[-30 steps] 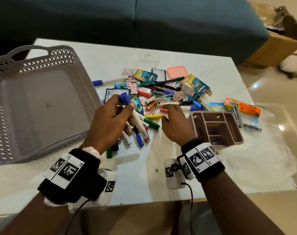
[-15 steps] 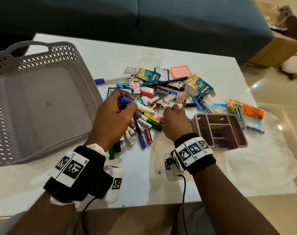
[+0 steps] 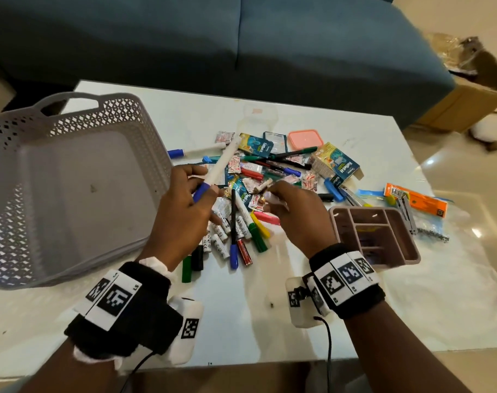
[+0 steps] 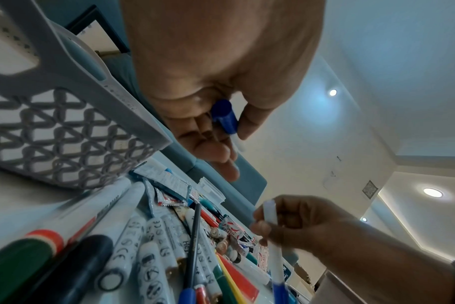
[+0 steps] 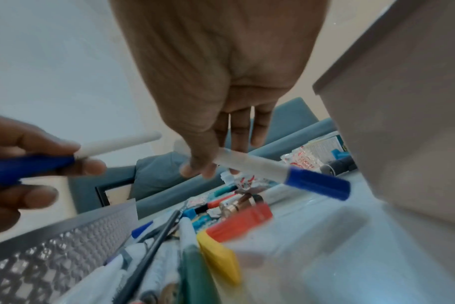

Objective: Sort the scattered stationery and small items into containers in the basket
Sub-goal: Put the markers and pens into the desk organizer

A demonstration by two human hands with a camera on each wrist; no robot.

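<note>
Seen from the head: left hand (image 3: 182,211) raised over the pile, grip closed round a white marker with a blue cap (image 3: 217,168), cap end down in the fingers, white barrel slanting up and away. From the same view, right hand (image 3: 295,217) curled low over the pile, its contents hidden behind the knuckles. Shown only by the right wrist view: a second white marker with a blue cap (image 5: 273,170) pinched between thumb and fingers of the right hand, cap pointing away toward the pink organizer tray (image 5: 403,102). From the left wrist view, just the blue cap (image 4: 223,117) of the first marker, pinched between thumb and fingers, and the other hand's marker standing nearly upright beyond. Below both grips, on the white desk (image 3: 241,321): scattered markers (image 3: 256,236), white batteries (image 3: 222,242), sachets and small packets. Left of the left grip, a grey lattice basket (image 3: 71,171), its near wall close beside that hand. Right of the right grip, the tray, close by; beyond it, an orange packet (image 3: 414,199). Behind the desk, a blue sofa (image 3: 241,46).
</note>
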